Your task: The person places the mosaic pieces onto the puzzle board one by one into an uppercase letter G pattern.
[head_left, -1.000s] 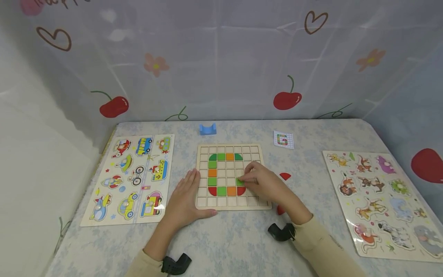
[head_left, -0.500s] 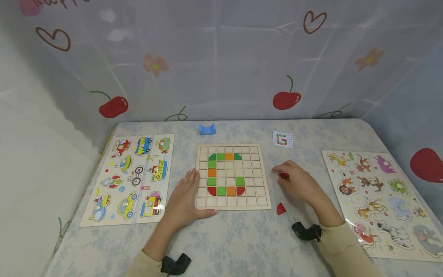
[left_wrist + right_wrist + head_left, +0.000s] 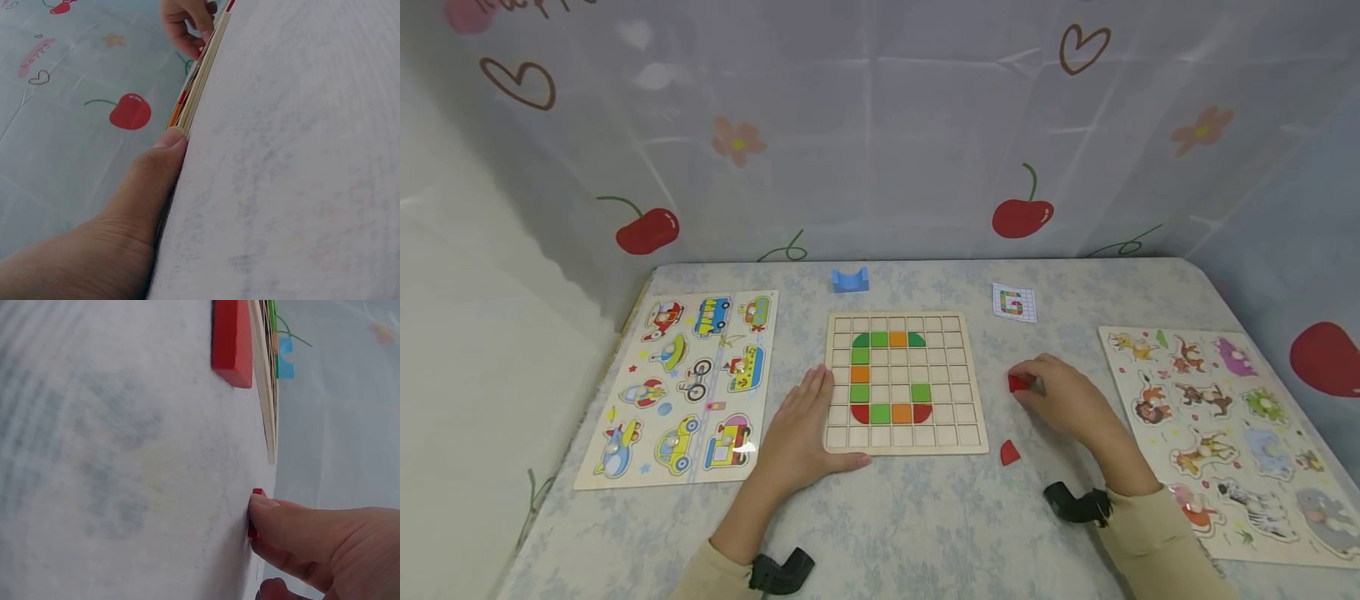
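Right hand (image 3: pixel 1067 396) pinches a small red wooden tile (image 3: pixel 1018 382) on the table right of the square wooden grid board (image 3: pixel 904 446); thin tile could slip. Left hand (image 3: pixel 797 425) lies flat, fingers straight, against the board's left edge; lifting it could let the board shift.

Bright, even light, soft shadows; wrist views blurred up close.

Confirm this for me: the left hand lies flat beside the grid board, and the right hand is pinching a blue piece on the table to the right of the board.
One detail is wrong: the piece in the right hand is red, not blue, as the head view shows. The rest holds: the left hand lies flat against the grid board, and the right hand pinches its piece right of the board.
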